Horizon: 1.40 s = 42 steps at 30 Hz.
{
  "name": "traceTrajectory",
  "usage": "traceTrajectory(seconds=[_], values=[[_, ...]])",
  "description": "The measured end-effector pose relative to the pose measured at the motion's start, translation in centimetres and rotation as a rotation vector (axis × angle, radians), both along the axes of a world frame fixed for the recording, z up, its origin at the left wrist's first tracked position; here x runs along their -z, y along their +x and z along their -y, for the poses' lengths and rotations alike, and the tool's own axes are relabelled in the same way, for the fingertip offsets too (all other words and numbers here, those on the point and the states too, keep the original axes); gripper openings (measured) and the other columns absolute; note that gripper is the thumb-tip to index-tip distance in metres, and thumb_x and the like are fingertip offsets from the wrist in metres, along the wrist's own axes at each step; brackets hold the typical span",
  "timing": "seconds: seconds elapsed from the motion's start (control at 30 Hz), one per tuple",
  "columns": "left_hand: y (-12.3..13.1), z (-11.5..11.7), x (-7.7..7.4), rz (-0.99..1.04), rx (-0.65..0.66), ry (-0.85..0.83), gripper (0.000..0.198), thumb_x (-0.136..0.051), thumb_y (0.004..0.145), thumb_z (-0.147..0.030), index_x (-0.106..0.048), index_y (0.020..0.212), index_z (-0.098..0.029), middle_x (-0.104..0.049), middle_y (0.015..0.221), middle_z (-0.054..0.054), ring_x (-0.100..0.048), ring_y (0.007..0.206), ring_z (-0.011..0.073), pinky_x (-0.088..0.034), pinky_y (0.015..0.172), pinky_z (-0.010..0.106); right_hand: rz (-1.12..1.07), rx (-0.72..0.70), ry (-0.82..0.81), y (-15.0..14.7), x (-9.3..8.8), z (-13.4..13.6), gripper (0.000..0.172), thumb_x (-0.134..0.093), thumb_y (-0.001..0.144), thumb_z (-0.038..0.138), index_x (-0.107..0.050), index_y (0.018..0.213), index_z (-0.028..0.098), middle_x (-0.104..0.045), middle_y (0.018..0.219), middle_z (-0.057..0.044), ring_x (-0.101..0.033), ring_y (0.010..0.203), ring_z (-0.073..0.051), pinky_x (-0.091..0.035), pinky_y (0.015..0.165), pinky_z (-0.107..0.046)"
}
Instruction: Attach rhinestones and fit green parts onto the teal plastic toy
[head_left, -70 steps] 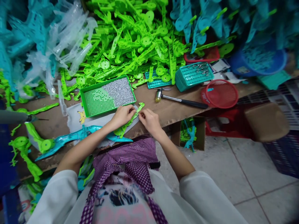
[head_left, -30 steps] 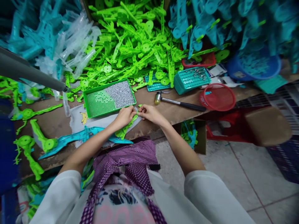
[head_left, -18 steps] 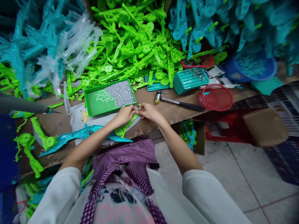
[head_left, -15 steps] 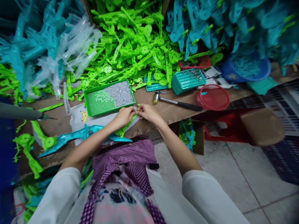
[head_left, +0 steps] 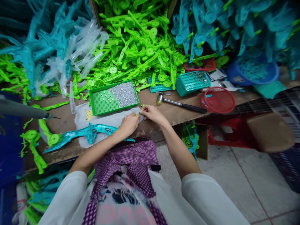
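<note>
My left hand [head_left: 130, 124] is closed, its fingertips meeting those of my right hand [head_left: 152, 113] over the cloth. Between the fingertips a small green plastic piece [head_left: 140, 113] shows, mostly covered. My right hand pinches it with thumb and forefinger. Below my left forearm lies a long blue plastic shell [head_left: 77, 133], shaped like a toy bow, with a small metal spring in it; my forearm hides part of it. A white cloth [head_left: 106, 120] with a yellow cartoon figure is spread under it. Just behind my hands stands a green tray [head_left: 103, 104] of small silvery metal parts.
A hammer [head_left: 184, 105] lies right of the tray, near a red basket [head_left: 217, 101] and stacked teal trays [head_left: 192, 84]. Green parts [head_left: 136, 53] pile up behind. A power screwdriver [head_left: 25, 110] juts in from the left. Blue shells [head_left: 201, 25] fill the back right.
The view has shifted slightly, so the bench appears further right. The larger green part seen under my left hand no longer shows. My hands stay together at the fingertips.
</note>
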<state>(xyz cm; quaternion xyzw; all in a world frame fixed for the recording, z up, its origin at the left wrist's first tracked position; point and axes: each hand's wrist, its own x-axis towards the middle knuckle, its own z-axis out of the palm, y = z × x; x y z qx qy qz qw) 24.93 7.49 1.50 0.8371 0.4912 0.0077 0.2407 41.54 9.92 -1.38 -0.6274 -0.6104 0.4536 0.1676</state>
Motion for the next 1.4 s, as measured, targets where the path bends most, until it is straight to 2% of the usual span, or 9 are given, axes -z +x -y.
traceTrajectory(seconds=[0.13,0.27,0.33,0.47,0.6,0.7,0.87,1.0,1.4], values=[[-0.9,0.4,-0.3,-0.024,0.068,-0.035,0.034,-0.035,0.096,-0.015,-0.064,0.114,-0.016,-0.063,0.103,0.015,-0.066,0.085,0.0250,-0.051,0.079,0.037,0.098,0.013,0.025,-0.4,-0.8,0.3,0.018,-0.063,0.081,0.038,-0.060,0.084,0.021,-0.065,0.061,0.003,-0.062,0.063,-0.014,-0.035,0.058,-0.026],[-2.7,1.2,-0.5,0.047,0.046,-0.003,0.038,-0.040,0.090,-0.007,-0.060,0.120,-0.017,-0.044,0.141,0.018,-0.064,0.102,0.0267,-0.050,0.089,0.040,0.146,0.025,0.051,-0.7,-1.3,0.7,0.015,-0.063,0.082,0.036,-0.060,0.085,0.022,-0.064,0.062,0.003,-0.060,0.064,-0.014,-0.033,0.058,-0.026],[-3.7,1.2,-0.5,0.066,0.003,-0.003,0.037,-0.040,0.089,-0.007,-0.059,0.120,-0.015,-0.040,0.145,0.019,-0.062,0.108,0.0291,-0.050,0.090,0.043,0.164,0.035,0.053,-0.8,-1.2,0.8,0.016,-0.063,0.082,0.038,-0.060,0.086,0.022,-0.065,0.064,0.003,-0.060,0.064,-0.014,-0.032,0.057,-0.026],[-5.5,-0.3,-0.3,0.160,-0.091,-0.035,0.038,-0.044,0.091,-0.012,-0.054,0.128,-0.011,-0.066,0.116,0.017,-0.064,0.106,0.0269,-0.049,0.092,0.043,0.193,0.061,0.052,-0.9,-1.2,1.0,0.016,-0.064,0.082,0.038,-0.060,0.085,0.023,-0.066,0.069,0.003,-0.060,0.065,-0.014,-0.031,0.058,-0.026],[-6.7,-2.2,0.6,0.309,-0.169,-0.244,0.024,-0.055,0.086,-0.019,-0.068,0.106,-0.016,-0.074,0.100,0.009,-0.068,0.088,0.0201,-0.052,0.083,0.034,0.173,0.078,0.052,-1.0,-1.2,1.2,0.016,-0.064,0.082,0.037,-0.059,0.084,0.022,-0.065,0.071,0.003,-0.060,0.064,-0.013,-0.032,0.057,-0.025],[-7.1,-2.6,0.9,0.395,-0.156,-0.404,0.019,-0.060,0.082,-0.023,-0.073,0.093,-0.018,-0.075,0.090,0.006,-0.066,0.076,0.0165,-0.051,0.071,0.029,0.179,0.075,0.060,-1.0,-0.9,1.2,0.017,-0.063,0.082,0.039,-0.059,0.085,0.022,-0.065,0.070,0.003,-0.060,0.064,-0.013,-0.032,0.058,-0.024],[-6.9,-2.4,0.9,0.391,-0.078,-0.411,0.016,-0.064,0.079,-0.030,-0.075,0.081,-0.018,-0.073,0.074,0.003,-0.062,0.066,0.0141,-0.046,0.064,0.027,0.187,0.077,0.063,-0.8,-0.2,1.1,0.019,-0.063,0.082,0.041,-0.059,0.087,0.023,-0.066,0.072,0.003,-0.060,0.064,-0.013,-0.032,0.057,-0.024],[-6.6,-2.4,1.1,0.405,-0.087,-0.481,0.017,-0.064,0.080,-0.031,-0.073,0.078,-0.018,-0.070,0.069,0.002,-0.057,0.059,0.0118,-0.041,0.057,0.025,0.177,0.078,0.072,-0.8,-0.2,1.2,0.019,-0.063,0.082,0.040,-0.059,0.087,0.022,-0.066,0.073,0.003,-0.060,0.065,-0.013,-0.033,0.057,-0.024],[-5.7,-0.9,1.4,0.386,-0.236,-0.358,0.015,-0.068,0.079,-0.030,-0.071,0.076,-0.016,-0.066,0.064,0.000,-0.055,0.060,0.0122,-0.036,0.057,0.024,0.204,0.072,0.068,-1.0,-0.7,1.3,0.019,-0.062,0.083,0.041,-0.059,0.087,0.023,-0.067,0.076,0.002,-0.060,0.069,-0.014,-0.032,0.060,-0.025]])
